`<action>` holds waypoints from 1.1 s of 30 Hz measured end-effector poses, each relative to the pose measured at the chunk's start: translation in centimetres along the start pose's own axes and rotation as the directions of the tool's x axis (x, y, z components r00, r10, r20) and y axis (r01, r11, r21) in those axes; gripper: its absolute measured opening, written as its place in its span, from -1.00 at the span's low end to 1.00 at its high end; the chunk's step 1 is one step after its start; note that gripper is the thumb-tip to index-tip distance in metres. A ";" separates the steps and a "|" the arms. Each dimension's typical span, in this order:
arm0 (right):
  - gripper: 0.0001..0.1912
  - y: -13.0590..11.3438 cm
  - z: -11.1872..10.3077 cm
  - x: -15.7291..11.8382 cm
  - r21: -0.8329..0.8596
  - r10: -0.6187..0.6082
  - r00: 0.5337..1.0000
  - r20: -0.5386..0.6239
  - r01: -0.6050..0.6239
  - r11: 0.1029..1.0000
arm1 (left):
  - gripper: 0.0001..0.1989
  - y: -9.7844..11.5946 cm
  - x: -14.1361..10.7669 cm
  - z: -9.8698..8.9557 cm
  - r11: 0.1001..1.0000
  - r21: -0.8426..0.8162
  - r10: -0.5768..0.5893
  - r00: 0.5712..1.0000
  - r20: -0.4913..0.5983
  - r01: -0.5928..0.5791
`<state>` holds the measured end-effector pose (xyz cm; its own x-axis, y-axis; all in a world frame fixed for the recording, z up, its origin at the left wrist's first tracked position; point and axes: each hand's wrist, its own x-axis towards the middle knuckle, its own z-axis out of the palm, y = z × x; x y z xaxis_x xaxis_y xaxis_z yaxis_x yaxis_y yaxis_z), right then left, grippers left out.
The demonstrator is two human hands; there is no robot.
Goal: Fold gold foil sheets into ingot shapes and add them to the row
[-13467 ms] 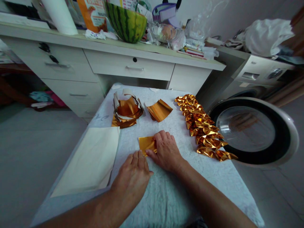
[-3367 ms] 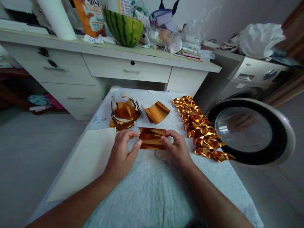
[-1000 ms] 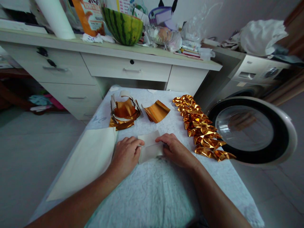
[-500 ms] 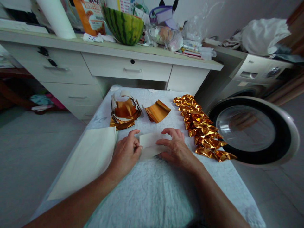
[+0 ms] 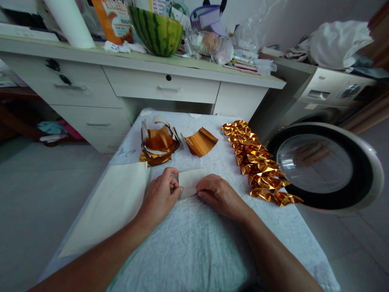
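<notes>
A small pale sheet of paper (image 5: 191,178) lies on the cloth-covered table between my hands, its near edge turned up in a narrow fold. My left hand (image 5: 162,191) pinches the sheet's left edge between thumb and fingers. On the right side, my right hand (image 5: 217,194) is closed on the folded near edge, its fingertips together. Behind the sheet rest a curled stack of gold foil paper (image 5: 201,142) and a bundle of gold and white paper strips (image 5: 159,140). Folded gold foil pieces (image 5: 258,162) stand in rows to the right.
A large white sheet (image 5: 106,207) covers the table's left side. Beyond the table is a white drawer cabinet (image 5: 164,87) bearing a cut watermelon (image 5: 156,32), a paper roll (image 5: 71,24) and plastic bags. The open washing machine door (image 5: 323,166) reaches close to the table's right edge.
My right hand has moved down and slightly left, from spread fingers over the sheet to a pinch at its near edge. The near edge is now folded up. My left hand stays put.
</notes>
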<state>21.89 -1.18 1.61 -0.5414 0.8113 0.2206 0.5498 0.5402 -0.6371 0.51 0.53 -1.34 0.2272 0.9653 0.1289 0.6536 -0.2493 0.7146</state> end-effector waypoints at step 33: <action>-0.93 0.4 2.2 1.6 -0.125 0.272 0.942 -0.195 -0.298 0.946 | -0.66 0.6 -0.1 0.0 0.999 0.054 0.003 1.000 -0.005 -0.002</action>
<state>19.88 -0.18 0.06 -0.2370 0.9549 0.1790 0.7614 0.2970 -0.5763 0.88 0.25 -0.96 0.2255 0.9650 0.1341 0.6911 -0.2554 0.6761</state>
